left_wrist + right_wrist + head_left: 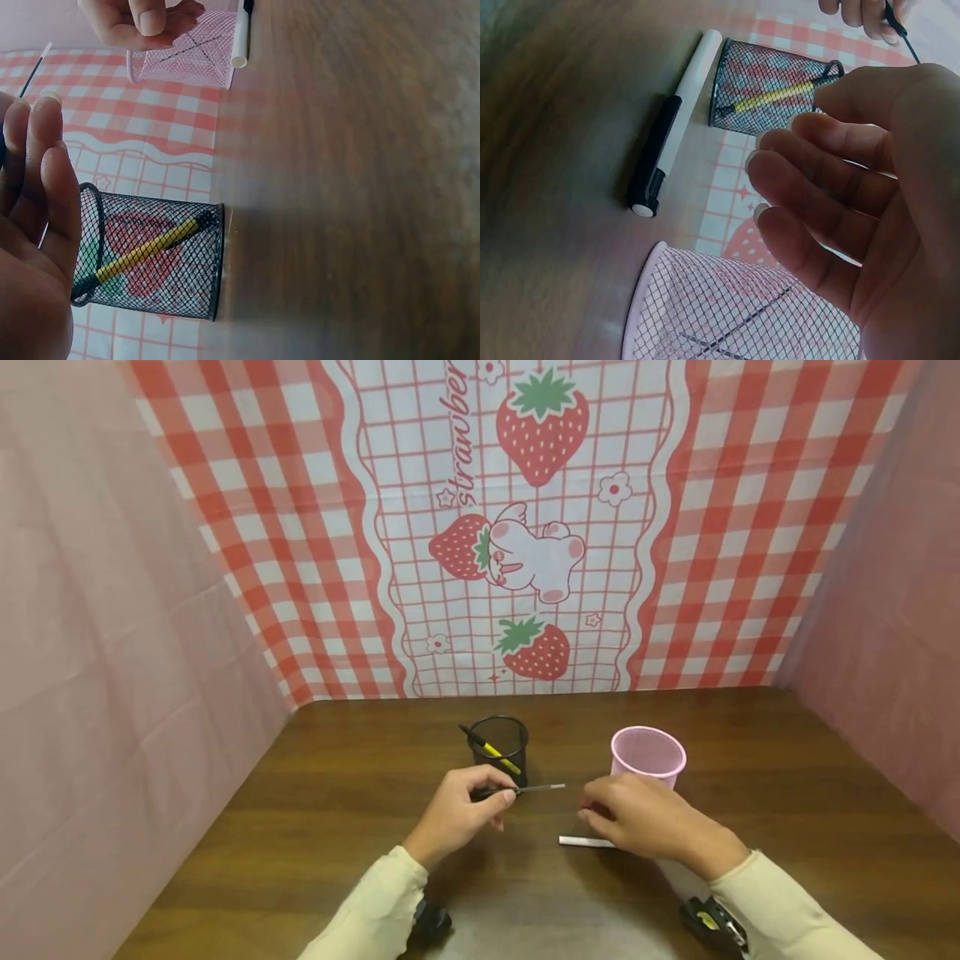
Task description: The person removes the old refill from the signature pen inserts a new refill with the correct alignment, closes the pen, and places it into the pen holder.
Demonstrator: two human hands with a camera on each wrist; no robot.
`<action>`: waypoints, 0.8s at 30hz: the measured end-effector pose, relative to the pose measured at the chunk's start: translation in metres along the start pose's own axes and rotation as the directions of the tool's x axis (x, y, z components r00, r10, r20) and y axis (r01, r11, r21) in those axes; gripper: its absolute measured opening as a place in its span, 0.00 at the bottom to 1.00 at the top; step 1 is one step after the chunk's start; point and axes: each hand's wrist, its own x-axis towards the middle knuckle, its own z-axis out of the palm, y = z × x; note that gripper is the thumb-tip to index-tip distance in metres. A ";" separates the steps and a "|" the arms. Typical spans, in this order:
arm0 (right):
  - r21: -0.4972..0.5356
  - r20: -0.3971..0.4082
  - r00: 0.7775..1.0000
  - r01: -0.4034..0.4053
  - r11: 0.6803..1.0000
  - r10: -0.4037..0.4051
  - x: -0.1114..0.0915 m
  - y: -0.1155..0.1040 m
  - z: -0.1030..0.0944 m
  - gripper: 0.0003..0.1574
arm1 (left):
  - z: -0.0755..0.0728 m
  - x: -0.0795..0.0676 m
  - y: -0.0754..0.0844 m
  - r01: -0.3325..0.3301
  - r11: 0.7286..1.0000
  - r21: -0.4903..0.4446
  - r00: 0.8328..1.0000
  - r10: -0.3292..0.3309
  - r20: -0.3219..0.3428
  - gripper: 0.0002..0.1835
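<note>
My left hand (pixel 467 806) pinches a slim tool (pixel 542 787) with a black handle and a thin shaft with a pale tip; its exact kind is unclear. The tip points right, towards my right hand (pixel 648 818). That hand hovers with loosely bent fingers and nothing visible in them. Below it a white pen (pixel 694 75) with a black clip-like part lies on the table, partly hidden in the head view. Just behind the left hand stands a black mesh cup (pixel 161 292), with a yellow and black pen (pixel 146 247) leaning inside.
A pink mesh cup (pixel 648 774) stands behind the right hand; thin dark crossed lines show through its mesh. The brown wooden table (pixel 360 760) meets a strawberry-print checked cloth (pixel 525 560) at the back. Pink curtains (pixel 112 652) hang at both sides.
</note>
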 end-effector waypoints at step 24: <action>0.111 -0.022 1.000 -0.020 0.994 0.023 0.005 -0.005 -0.009 0.03 | 0.001 0.003 0.003 0.013 0.999 0.041 0.999 -0.014 0.037 0.07</action>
